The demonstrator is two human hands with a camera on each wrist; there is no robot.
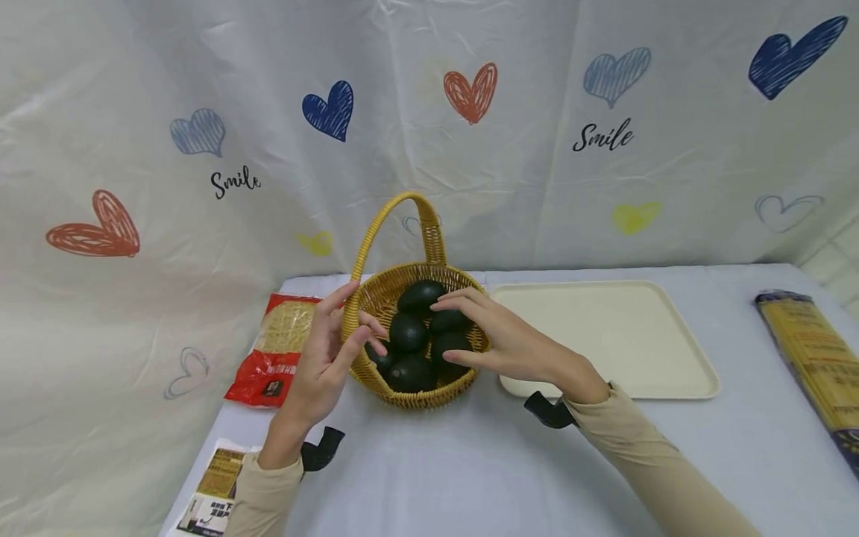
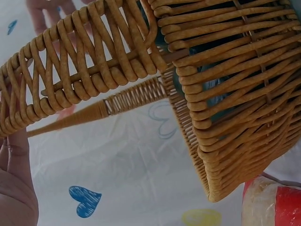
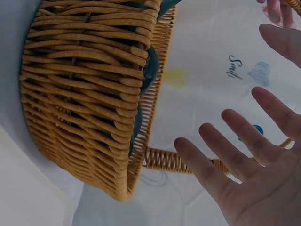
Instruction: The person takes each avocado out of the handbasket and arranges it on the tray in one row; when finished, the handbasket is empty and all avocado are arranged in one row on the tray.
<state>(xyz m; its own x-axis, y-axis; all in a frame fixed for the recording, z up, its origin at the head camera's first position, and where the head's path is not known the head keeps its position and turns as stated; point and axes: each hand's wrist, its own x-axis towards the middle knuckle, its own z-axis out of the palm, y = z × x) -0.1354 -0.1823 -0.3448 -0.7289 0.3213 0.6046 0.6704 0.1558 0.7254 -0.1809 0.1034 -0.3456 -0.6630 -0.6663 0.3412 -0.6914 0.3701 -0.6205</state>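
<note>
A yellow wicker basket (image 1: 419,399) with a tall arched handle (image 1: 432,239) stands on the table, holding several dark green avocados (image 1: 408,333). My left hand (image 1: 321,365) is at the left side of the handle, its fingers passing behind the handle and its thumb in front, loosely spread. The left wrist view shows the woven handle (image 2: 89,61) crossing over those fingers. Above the basket's right rim is my right hand (image 1: 513,339), fingers extended over the avocados. In the right wrist view its fingers (image 3: 240,165) are spread, with nothing between them.
A cream tray (image 1: 604,335) lies right of the basket. Beyond it, at the right edge, is a long yellow package (image 1: 815,350). A red bag (image 1: 265,380) lies left of the basket, with another packet (image 1: 215,492) nearer. A heart-printed cloth (image 1: 523,186) hangs behind the table.
</note>
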